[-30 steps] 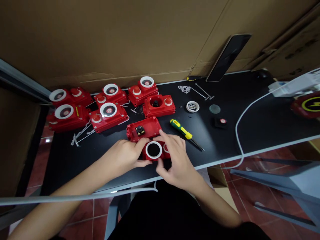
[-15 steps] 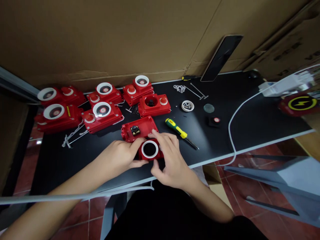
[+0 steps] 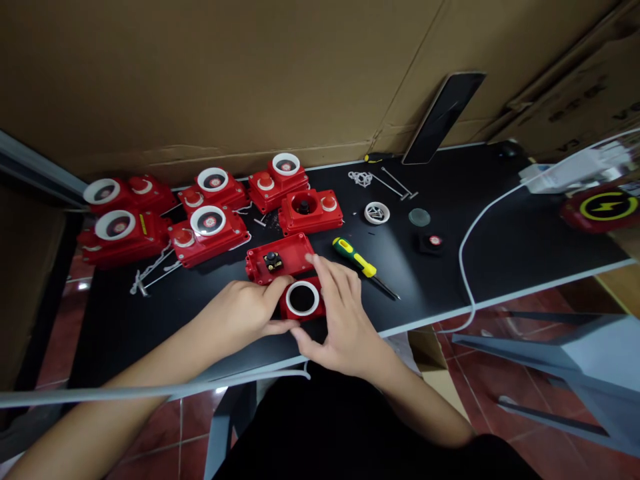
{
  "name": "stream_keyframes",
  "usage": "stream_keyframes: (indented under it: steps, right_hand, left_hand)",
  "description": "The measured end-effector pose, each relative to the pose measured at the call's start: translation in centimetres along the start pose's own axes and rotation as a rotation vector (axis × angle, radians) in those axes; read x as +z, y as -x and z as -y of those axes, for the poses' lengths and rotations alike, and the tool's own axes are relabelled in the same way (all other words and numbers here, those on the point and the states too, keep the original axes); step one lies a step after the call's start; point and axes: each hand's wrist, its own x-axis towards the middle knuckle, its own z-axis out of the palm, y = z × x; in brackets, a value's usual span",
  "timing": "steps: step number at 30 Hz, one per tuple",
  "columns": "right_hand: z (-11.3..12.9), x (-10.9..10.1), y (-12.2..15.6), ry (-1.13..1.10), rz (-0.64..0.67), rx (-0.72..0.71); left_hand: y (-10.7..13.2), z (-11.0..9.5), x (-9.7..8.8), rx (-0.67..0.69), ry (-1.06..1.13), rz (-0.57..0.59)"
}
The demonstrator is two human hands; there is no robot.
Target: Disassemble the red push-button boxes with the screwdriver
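Near the front edge of the desk, a red plastic box cover [image 3: 285, 308] with a white ring [image 3: 303, 313] around a dark round window lies between my hands. My left hand [image 3: 250, 310] pinches its left end, thumb along the near side and fingers on the far side. Around the right end curves my right hand [image 3: 340, 317], fingertips on the far side and thumb at the near edge beside my left thumb. Just beyond sits an open red box base [image 3: 295, 257] with a black switch block [image 3: 273, 261] inside. What lies under the cover is hidden.
A green-yellow screwdriver [image 3: 356, 259] lies right of my hands. Behind are several red alarm boxes [image 3: 210, 237], a white cap of screws [image 3: 377, 213], a clear disc [image 3: 419, 217] and small metal hammers [image 3: 395, 183]. A white cable [image 3: 463, 267] crosses the right side.
My right thumb has slid left along the cover's near edge, and its fingers have shifted slightly. My left hand keeps its grip. The whole view has moved a little.
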Motion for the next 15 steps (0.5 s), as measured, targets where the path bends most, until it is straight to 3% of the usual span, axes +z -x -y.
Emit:
stream_keyframes:
  steps: [15]
  right_hand:
    - [-0.03, 0.24, -0.3, -0.005, -0.018, 0.005]
  left_hand:
    - [-0.27, -0.39, -0.51, 0.009, -0.06, 0.016]
